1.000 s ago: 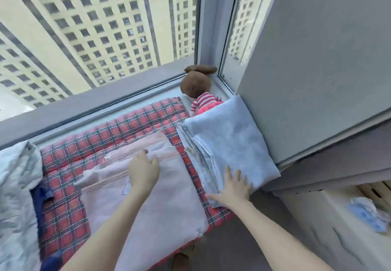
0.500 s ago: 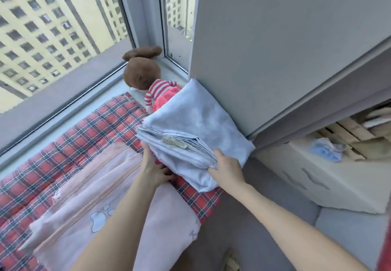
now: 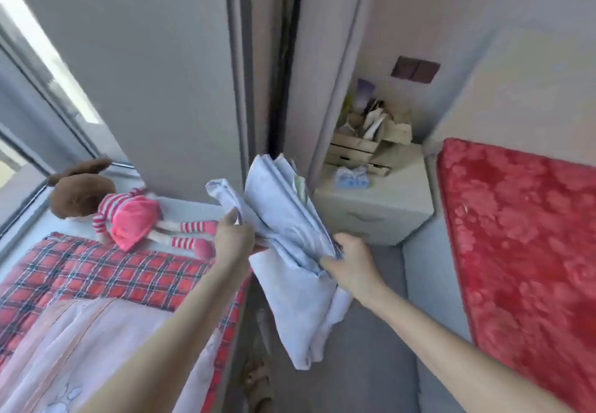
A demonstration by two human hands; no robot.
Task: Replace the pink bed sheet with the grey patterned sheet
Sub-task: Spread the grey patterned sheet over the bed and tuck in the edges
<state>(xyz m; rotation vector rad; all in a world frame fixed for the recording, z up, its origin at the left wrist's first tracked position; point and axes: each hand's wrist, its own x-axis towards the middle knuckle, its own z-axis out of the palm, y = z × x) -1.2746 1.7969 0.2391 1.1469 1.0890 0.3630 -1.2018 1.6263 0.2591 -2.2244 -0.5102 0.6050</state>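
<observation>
Now your left hand [image 3: 233,241] and right hand [image 3: 350,262] each grip the folded pale grey-blue cotton sheet [image 3: 287,219], lifted clear.

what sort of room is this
Most likely a bedroom: a drawer cabinet stands beside a red-covered bed, a stuffed doll lies by the window beside a plaid pad, and a folded sheet is held up.

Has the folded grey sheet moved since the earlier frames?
Yes. The grey sheet, gripped by the left hand and right hand, is lifted off the plaid mat and rightward, away from the plush doll it lay against.
</observation>
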